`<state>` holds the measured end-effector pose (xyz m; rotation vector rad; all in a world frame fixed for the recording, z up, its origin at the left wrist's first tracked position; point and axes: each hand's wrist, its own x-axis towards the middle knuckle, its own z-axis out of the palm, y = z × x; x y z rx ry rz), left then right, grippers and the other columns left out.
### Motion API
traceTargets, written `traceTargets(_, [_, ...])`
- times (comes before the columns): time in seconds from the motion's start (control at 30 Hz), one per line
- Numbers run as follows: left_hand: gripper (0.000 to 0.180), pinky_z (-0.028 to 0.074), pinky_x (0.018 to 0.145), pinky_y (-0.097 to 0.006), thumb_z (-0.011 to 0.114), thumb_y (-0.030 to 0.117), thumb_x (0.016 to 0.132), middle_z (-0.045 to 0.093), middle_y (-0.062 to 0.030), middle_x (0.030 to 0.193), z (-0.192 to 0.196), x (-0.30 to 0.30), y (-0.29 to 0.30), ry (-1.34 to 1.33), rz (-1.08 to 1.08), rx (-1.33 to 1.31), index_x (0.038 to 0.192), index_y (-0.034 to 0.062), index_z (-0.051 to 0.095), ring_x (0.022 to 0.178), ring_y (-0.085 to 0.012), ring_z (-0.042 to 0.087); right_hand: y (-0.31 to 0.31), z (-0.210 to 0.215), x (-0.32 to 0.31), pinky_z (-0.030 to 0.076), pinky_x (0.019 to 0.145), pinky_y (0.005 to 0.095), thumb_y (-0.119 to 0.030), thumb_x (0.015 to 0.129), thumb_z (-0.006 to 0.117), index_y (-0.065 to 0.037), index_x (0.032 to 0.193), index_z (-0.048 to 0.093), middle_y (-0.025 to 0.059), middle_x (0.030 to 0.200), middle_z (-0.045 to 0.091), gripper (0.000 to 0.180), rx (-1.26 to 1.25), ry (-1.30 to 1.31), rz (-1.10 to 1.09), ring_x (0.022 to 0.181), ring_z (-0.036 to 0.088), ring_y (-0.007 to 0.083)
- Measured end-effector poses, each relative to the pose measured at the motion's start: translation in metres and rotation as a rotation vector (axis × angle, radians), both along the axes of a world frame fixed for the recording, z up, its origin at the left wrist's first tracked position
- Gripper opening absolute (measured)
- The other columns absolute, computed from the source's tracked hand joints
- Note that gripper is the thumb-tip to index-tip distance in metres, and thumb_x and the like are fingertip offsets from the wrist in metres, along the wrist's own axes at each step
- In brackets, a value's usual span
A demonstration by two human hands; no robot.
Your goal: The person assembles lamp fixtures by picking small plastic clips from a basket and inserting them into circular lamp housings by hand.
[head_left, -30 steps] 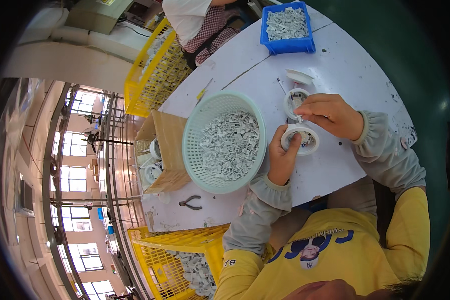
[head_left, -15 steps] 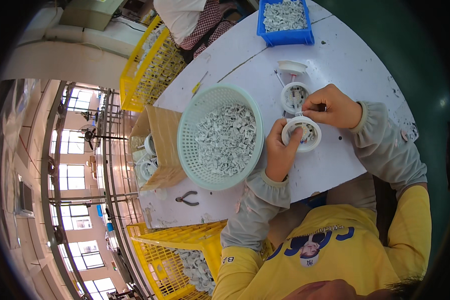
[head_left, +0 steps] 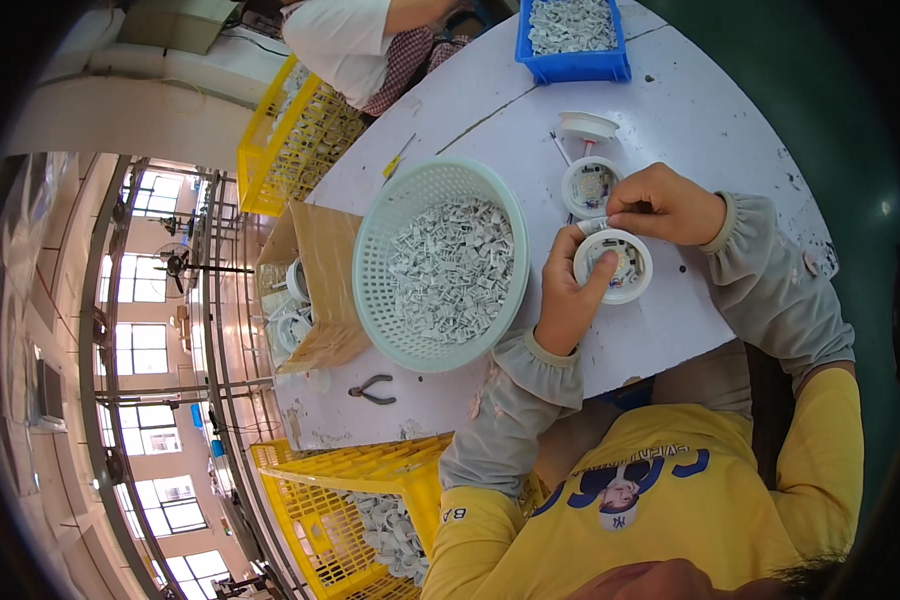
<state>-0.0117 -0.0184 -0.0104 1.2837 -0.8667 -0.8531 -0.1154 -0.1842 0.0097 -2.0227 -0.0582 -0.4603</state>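
My left hand (head_left: pixel 572 300) is closed round a round white lamp housing (head_left: pixel 642 282), its thumb resting on the circuit board inside. At the housing's far edge, my right hand (head_left: pixel 670 208) pinches a small white plastic piece (head_left: pixel 594 226), whose exact kind is too small to tell. Just beyond it lies a second white housing (head_left: pixel 589 187) with its board showing. Behind that, a white round part (head_left: pixel 589 125) stands tilted, with a short red piece between the two. A thin rod lies beside them, partly hidden.
A pale green basket (head_left: pixel 370 290) of small white clips stands left of my hands. Around the table are a blue bin (head_left: pixel 578 68), a cardboard box (head_left: pixel 332 270), pliers (head_left: pixel 372 390), a screwdriver (head_left: pixel 398 158) and yellow crates (head_left: pixel 300 480). A co-worker's sleeve (head_left: pixel 340 40) is at the far side.
My left hand and the held housing have shifted slightly right. The small white piece now shows more plainly at the housing's far edge. The co-worker's arm has come into view.
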Motion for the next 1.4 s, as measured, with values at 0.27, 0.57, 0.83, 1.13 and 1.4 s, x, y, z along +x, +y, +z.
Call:
traceTargets(0.27, [0.026,0.046,0.073,-0.022,0.059,0.01,0.083,0.058,-0.0055,0.09,-0.004,0.004,0.0,-0.076,0.011,0.017,0.104,-0.0008,0.049,0.082,-0.0086,0.055,0.001,-0.006,0.0,0.038,0.048,0.0225,-0.006,0.082,0.056,0.001,0.079,0.059,0.0033,0.062,0.054,0.008,0.09,0.016,0.079,0.053,0.046,0.007])
traceTargets(0.57, [0.022,0.044,0.069,-0.021,0.058,0.015,0.084,0.057,-0.0041,0.087,-0.002,0.005,0.002,-0.131,-0.017,0.01,0.099,0.0007,0.049,0.078,-0.0077,0.053,0.002,0.001,-0.003,0.042,0.053,0.0207,-0.006,0.086,0.052,0.002,0.088,0.057,0.003,0.073,0.055,0.01,0.187,0.191,0.132,0.059,0.05,0.0062])
traceTargets(0.83, [0.016,0.041,0.068,-0.022,0.056,0.011,0.084,0.054,-0.0026,0.083,0.003,0.0,0.004,-0.078,-0.084,0.026,0.094,0.0027,0.048,0.077,-0.0069,0.049,0.004,0.006,-0.007,0.042,0.053,0.0197,-0.007,0.087,0.05,0.0,0.088,0.058,0.001,0.069,0.055,0.011,0.284,0.225,0.188,0.058,0.048,0.0052])
traceTargets(1.13, [0.012,0.04,0.067,-0.021,0.055,0.008,0.084,0.052,-0.0017,0.081,0.002,0.001,0.006,-0.044,-0.132,0.05,0.092,0.0022,0.048,0.076,-0.0064,0.047,0.004,0.0,-0.008,0.038,0.05,0.0208,-0.014,0.08,0.056,0.0,0.086,0.056,0.0006,0.067,0.053,0.015,0.432,0.189,0.309,0.057,0.047,0.0057])
traceTargets(1.4, [0.012,0.039,0.067,-0.021,0.056,0.005,0.083,0.052,-0.0007,0.083,-0.004,0.003,0.001,-0.121,-0.062,0.001,0.094,0.0011,0.051,0.076,-0.0057,0.047,0.019,0.004,-0.007,0.031,0.043,0.0264,-0.012,0.07,0.058,0.0,0.077,0.05,0.0054,0.051,0.042,0.016,0.137,0.134,0.067,0.046,0.038,0.0107])
